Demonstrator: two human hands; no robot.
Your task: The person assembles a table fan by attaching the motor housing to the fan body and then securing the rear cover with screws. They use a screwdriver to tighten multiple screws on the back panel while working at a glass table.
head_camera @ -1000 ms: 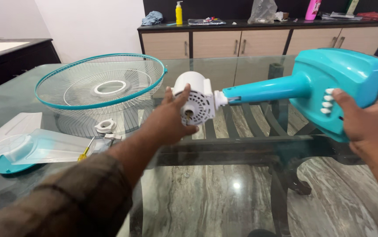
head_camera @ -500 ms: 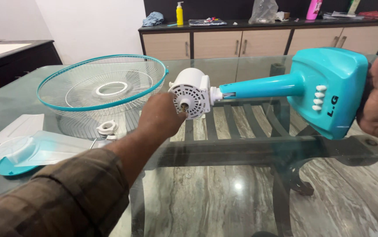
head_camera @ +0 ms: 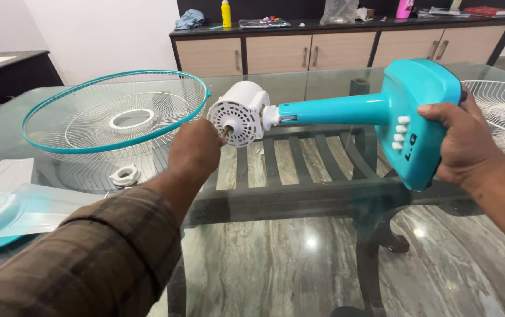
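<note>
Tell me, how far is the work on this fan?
Done: the teal-rimmed grille, blade and white nut lie apart on the glass table. In hand: right hand holds the teal base; left hand touches the motor shaft. Left: nothing mounted on the motor.

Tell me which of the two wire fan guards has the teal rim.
The wire guard on the left, beside the left hand; the guard at the right edge is plain white.
</note>
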